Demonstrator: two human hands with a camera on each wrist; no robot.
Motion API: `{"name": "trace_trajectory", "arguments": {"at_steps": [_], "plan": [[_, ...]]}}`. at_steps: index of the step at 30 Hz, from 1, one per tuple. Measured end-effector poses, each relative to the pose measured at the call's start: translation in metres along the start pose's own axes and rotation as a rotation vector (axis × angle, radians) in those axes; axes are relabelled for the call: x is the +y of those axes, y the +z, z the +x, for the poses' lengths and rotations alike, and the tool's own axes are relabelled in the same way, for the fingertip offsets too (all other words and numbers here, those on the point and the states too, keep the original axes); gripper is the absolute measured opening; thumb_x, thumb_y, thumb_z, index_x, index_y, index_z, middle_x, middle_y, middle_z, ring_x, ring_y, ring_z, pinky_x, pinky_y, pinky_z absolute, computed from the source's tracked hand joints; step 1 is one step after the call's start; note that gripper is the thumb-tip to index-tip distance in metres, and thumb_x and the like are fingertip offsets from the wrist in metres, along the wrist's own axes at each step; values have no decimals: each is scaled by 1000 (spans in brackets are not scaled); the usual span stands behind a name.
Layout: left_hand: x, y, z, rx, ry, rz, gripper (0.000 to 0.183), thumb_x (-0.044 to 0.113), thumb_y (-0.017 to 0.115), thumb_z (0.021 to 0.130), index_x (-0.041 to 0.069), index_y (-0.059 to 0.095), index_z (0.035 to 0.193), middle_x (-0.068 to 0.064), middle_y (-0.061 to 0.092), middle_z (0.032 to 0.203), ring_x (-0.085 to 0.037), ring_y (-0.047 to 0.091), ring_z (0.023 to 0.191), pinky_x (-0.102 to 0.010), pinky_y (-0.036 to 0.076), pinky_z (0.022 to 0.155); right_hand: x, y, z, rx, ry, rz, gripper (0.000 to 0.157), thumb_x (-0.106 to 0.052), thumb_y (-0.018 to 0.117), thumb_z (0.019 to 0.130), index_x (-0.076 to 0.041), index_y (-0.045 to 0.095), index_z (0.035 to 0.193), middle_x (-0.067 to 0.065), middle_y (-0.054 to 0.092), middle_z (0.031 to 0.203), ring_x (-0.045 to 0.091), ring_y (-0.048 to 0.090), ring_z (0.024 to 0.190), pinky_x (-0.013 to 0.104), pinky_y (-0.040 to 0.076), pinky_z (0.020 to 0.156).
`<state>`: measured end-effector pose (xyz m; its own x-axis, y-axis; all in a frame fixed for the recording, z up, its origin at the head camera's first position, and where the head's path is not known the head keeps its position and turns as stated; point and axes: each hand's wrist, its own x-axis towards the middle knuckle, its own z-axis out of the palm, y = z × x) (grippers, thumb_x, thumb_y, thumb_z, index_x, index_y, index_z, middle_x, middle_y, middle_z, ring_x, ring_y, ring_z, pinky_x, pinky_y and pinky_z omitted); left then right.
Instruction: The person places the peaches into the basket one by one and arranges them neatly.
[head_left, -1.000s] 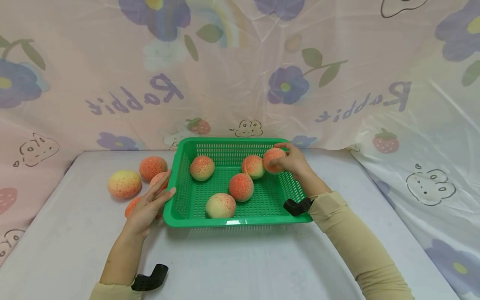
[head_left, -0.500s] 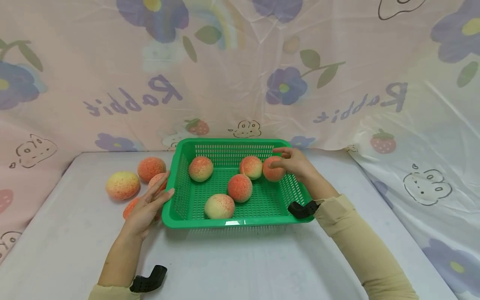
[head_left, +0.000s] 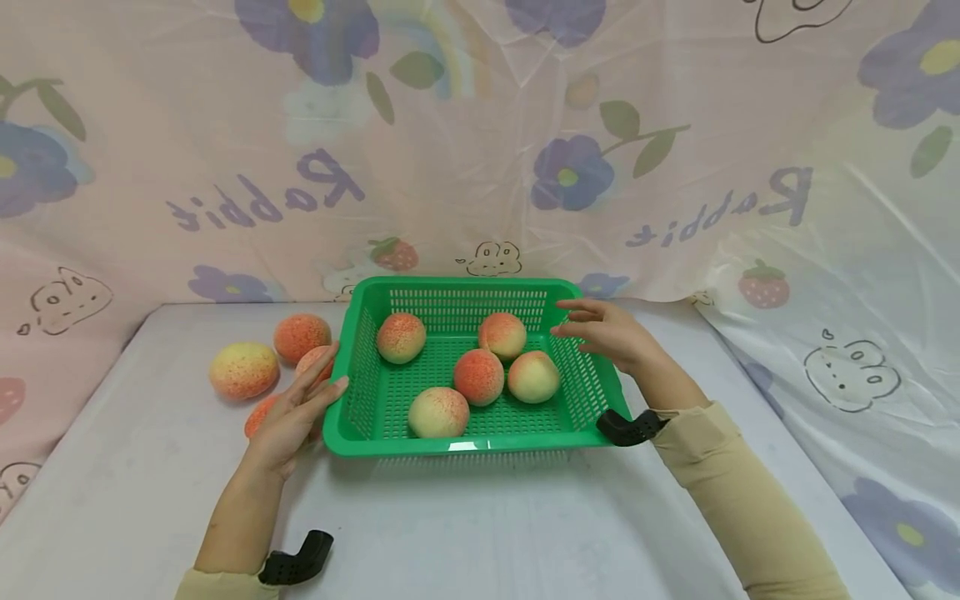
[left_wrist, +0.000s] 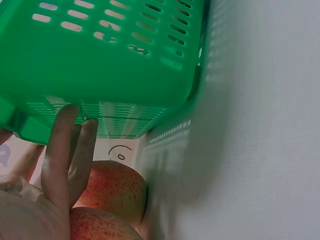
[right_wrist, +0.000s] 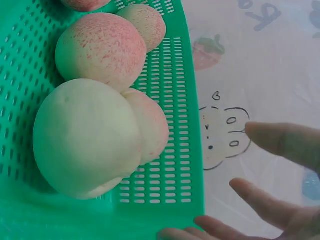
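A green plastic basket (head_left: 420, 447) with slotted walls stands on the table, holding several peaches. At its left side, my left hand (head_left: 288, 425) rests with extended fingers against the outer wall and rim; the left wrist view shows the fingertips (left_wrist: 66, 112) touching the slotted side. Over the basket's right rim hovers my right hand (head_left: 611, 333), its fingers spread and holding nothing. Nearest to it inside lies a pale peach (head_left: 534, 377), beside a redder peach (head_left: 478, 377). This pale peach (right_wrist: 82, 137) looks large in the right wrist view.
Left of the basket, several more peaches lie on the white table (head_left: 480, 533), including a yellow, red-speckled one (head_left: 244, 371). My left hand partly hides some of them. A printed curtain (head_left: 450, 167) hangs close behind the basket's back rim.
My right hand has let go of the peach inside the basket and drawn back up and to the right. That peach has rolled toward the front, its pale side now showing. The left hand stays put.
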<state>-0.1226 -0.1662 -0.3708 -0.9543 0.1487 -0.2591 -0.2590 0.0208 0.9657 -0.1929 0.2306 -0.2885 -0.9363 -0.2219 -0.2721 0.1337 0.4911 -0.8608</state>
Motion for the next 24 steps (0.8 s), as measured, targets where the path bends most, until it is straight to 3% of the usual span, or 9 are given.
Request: {"name": "trace_trajectory", "arguments": {"at_steps": [5,13,19,24], "plan": [[-1,0,0,-7,0,0,65,38,53,98,40,17,152,-17,26,155,-1,55,100,-25,47,80,6,-9,-12,-1,-41,18,63,-18,61,94,-3,32,148,24,25,154,42,34,136,50,33,110],[0,-1,0,-6,0,-8,66,37,53,98,39,16,152,-16,26,154,1,55,98,-25,47,80,16,-18,-26,74,-61,59,65,-25,63,93,-3,34,147,22,29,152,37,38,135,43,33,111],[0,-1,0,-6,5,-13,66,37,53,98,39,16,153,-16,26,154,1,56,98,-24,48,79,27,-22,-29,133,-79,95,64,-25,62,94,0,35,146,23,32,150,37,37,134,45,30,113],[0,0,0,-2,-3,-2,65,37,53,98,40,17,152,-15,24,156,1,52,102,-28,45,83,37,-22,-31,176,-65,58,66,-27,64,93,-4,34,148,24,28,152,40,29,139,53,24,113]]}}
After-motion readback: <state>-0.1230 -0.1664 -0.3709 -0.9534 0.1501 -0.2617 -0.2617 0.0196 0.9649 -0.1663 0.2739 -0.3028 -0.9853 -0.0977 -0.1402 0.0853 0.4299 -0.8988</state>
